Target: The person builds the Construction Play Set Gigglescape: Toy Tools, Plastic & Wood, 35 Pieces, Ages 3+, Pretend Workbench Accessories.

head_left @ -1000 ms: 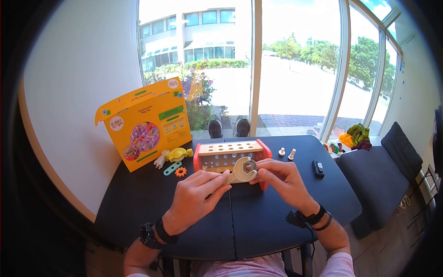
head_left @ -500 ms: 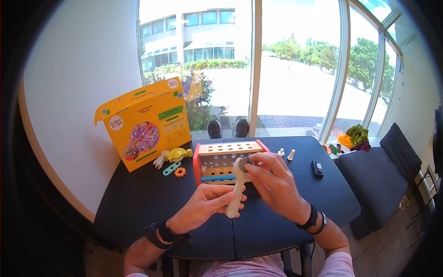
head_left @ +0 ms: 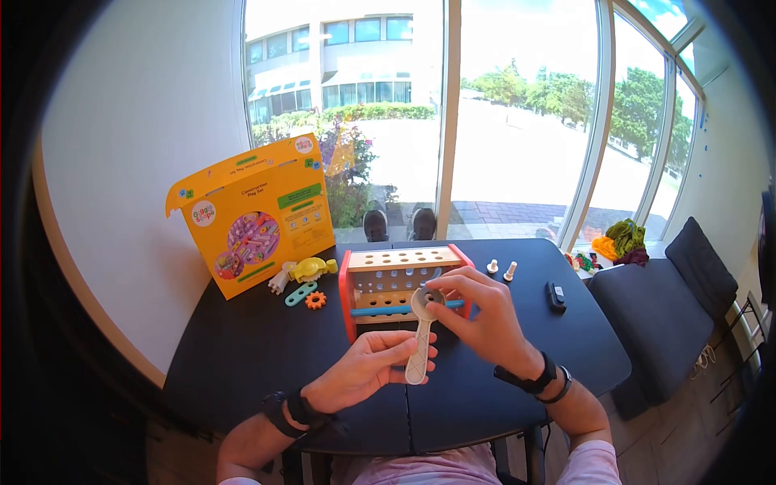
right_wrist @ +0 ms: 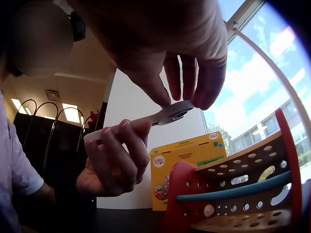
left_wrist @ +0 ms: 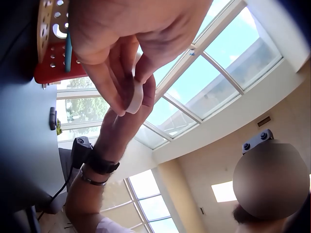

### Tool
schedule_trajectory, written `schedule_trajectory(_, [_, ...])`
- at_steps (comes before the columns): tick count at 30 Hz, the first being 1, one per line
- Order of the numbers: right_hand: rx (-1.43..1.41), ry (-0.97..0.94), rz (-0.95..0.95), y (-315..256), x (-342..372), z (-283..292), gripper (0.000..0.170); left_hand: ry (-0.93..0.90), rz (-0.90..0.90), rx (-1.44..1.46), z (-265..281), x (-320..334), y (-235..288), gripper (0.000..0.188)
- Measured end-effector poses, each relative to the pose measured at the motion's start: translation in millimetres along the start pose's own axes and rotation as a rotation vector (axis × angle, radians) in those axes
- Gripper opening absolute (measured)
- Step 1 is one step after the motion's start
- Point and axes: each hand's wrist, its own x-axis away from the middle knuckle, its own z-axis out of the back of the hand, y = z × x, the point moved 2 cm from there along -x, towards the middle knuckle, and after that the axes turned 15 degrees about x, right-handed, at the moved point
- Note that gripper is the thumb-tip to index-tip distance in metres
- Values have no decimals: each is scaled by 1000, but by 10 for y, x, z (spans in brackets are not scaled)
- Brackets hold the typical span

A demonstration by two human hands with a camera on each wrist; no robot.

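pale wrench (head_left: 423, 333) in left fingers (right_wrist: 137, 153)

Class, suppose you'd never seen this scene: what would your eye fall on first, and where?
The yellow box would probably catch the eye first, on the far left of the black table. Next comes the red-ended wooden toy frame with its blue rod, by the table's far edge. Just nearer, the left hand holds a pale wrench's handle while the right hand pinches the grey round piece at its head.
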Motion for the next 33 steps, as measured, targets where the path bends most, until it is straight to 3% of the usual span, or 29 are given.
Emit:
schedule_trajectory(7, [58, 145, -42, 324, -169, 217, 22, 99, 3, 11, 16, 11, -29, 45])
schedule_trajectory(9, [73, 271, -81, 516, -302, 365, 20, 124, 4, 4, 65, 16, -50, 45])
schedule_trajectory(12, [106, 252, -218, 965, -416, 427, 18, 149, 13, 5, 137, 18, -67, 44])
schedule_trajectory(17, [378, -247, -198, 2149, -171, 26, 20, 169, 32, 30, 201, 16, -108, 43])
schedule_trajectory(21, [696, -409, -200, 2196, 109, -134, 23, 174, 32, 36, 199, 9, -100, 43])
schedule_trajectory(33, [544, -223, -208, 2501, 150, -276, 20, 189, 25, 43, 238, -15, -108, 42])
